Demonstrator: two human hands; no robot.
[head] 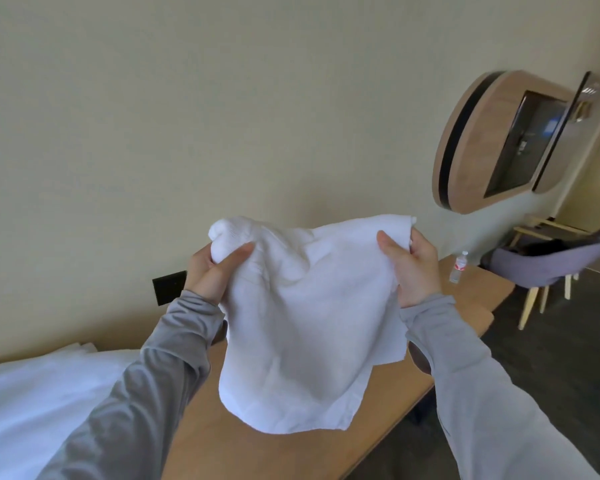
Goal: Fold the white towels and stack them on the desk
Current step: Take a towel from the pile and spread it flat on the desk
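- At the lower left of the frame we see a heap of white towels (pixel 42 403) lying on the near end of the wooden desk (pixel 257 452), which runs from the bottom centre up toward the right.
- Far along the desk, at centre right, a clear water bottle (pixel 459 268) stands upright, well apart from the hands.
- Beyond it at the right edge we see a grey chair (pixel 551 268) with pale wooden legs, and above it a rounded wooden wall panel (pixel 506 140) with a dark screen in it.
- A small black plate (pixel 168 287) sits on the wall just behind the left wrist, partly hidden by it.
- The white towel (pixel 302 317) hangs in the air in the middle of the frame, above the desk, and covers much of the desktop from our view.
- The left hand (pixel 215 268) grips the towel's bunched upper left corner, thumb lying across the cloth.
- The right hand (pixel 414 268) pinches the upper right edge, thumb in front and fingers behind.
- The hands are held apart at about the same height, both arms in grey sleeves reaching up from the bottom of the frame.
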